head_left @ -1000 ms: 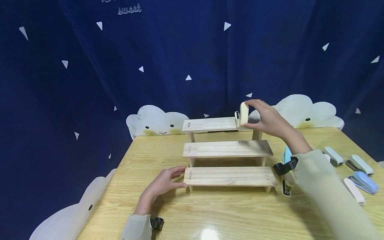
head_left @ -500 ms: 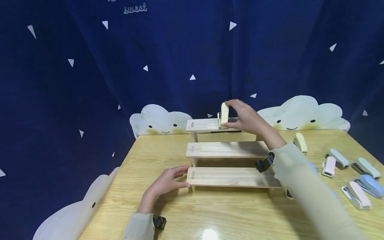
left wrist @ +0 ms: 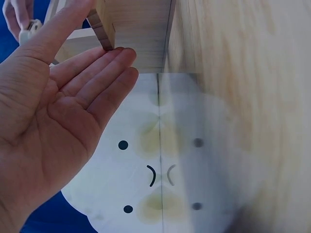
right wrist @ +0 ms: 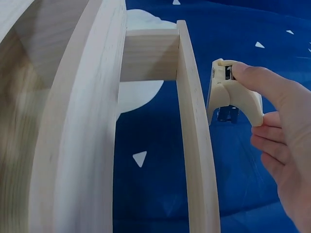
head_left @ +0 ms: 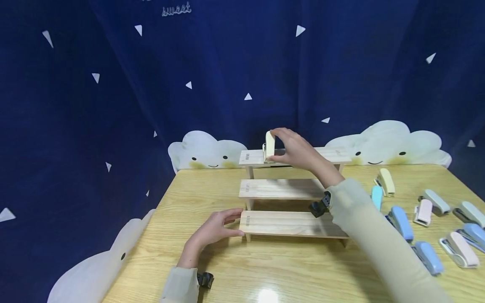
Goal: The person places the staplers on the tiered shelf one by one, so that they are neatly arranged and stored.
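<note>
Between thumb and fingertips, my right hand (head_left: 297,150) pinches a cream stapler (head_left: 269,146). The stapler stands on end at the left part of the top tier (head_left: 310,155) of a three-step wooden stand (head_left: 282,189). In the right wrist view its base (right wrist: 219,87) is close beside the top board. My left hand (head_left: 211,229) holds the left end of the lowest tier (head_left: 291,223), thumb at the front corner and fingers at the back one. In the left wrist view the fingertips (left wrist: 127,54) meet the board's end and the thumb tip is hidden.
On the table at right lie several staplers: a cream one (head_left: 386,182), a turquoise one (head_left: 377,197), blue ones (head_left: 401,223), pink ones (head_left: 423,212) and pale grey-green ones (head_left: 436,201). A dark blue curtain (head_left: 212,63) with white clouds hangs behind the table (head_left: 212,181).
My right hand has slid the cream stapler leftward along the top tier, from its right part to near its left end. The left hand stays at the lowest tier. The view shifted slightly.
</note>
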The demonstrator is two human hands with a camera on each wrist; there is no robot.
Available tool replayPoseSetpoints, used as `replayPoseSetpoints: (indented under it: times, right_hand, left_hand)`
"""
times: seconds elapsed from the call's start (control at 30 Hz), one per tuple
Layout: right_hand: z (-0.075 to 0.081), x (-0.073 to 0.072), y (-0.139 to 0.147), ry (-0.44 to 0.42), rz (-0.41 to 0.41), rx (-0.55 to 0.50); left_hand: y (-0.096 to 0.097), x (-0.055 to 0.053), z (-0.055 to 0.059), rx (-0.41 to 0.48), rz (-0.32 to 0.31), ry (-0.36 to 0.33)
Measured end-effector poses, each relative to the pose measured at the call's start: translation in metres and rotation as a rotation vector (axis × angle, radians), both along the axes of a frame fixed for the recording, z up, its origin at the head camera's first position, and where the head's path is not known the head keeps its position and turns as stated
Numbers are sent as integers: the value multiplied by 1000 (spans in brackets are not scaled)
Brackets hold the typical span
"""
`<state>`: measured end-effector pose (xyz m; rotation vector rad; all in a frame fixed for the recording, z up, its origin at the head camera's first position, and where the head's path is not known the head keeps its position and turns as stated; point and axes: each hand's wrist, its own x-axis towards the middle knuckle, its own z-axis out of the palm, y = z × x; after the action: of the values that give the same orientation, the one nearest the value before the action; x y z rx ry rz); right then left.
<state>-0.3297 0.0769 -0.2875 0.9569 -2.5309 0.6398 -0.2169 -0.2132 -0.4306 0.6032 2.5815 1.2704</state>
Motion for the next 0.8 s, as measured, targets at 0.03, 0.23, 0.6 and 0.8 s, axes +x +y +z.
replayPoseSetpoints:
  times: [0.03,0.23,0.6,0.8]
  right_hand:
    - [0,0,-3,-2,0,0]
    - [-1,-4,-16,-8,6,9]
    - [-2,-7,-28,-59,14,20]
    - [-5,-9,-31,-102,32,-7]
  left_hand:
    - [0,0,0,1,2,-2]
    - [-1,-1,0,10,-1,-3]
    - [0,-3,1,-1,-9,-3]
    - [-2,-2,2,-4,-9,-10]
